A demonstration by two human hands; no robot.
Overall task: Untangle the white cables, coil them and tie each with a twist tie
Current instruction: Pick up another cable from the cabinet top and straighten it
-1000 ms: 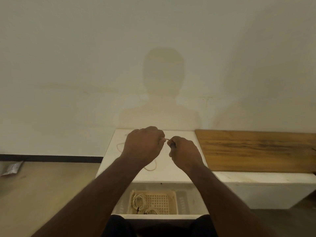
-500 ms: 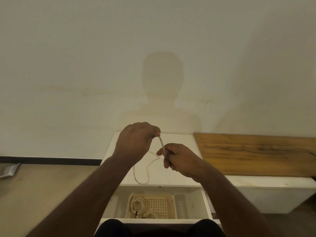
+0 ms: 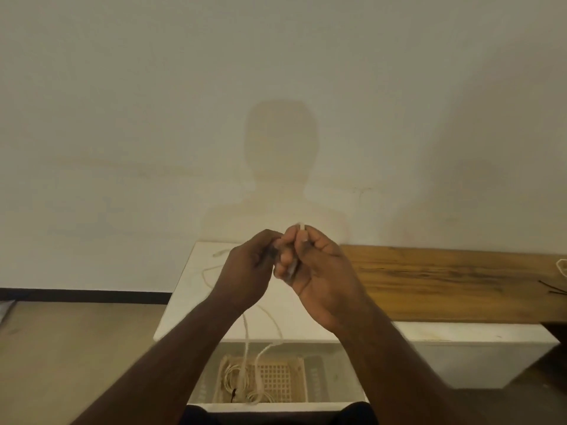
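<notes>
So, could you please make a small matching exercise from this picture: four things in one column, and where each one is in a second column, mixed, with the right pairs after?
Things
1. white cable
2. lattice basket
3. wooden board
4. coiled cables

Places
A. on the right part of the bench, by the wall
B. in the open drawer below the white top
C. pinched in both hands, hanging down in a loop
D. inside the basket, at its left side

Pairs: 1-C, 2-B, 3-A, 4-D. The left hand and right hand meet above the white top.
</notes>
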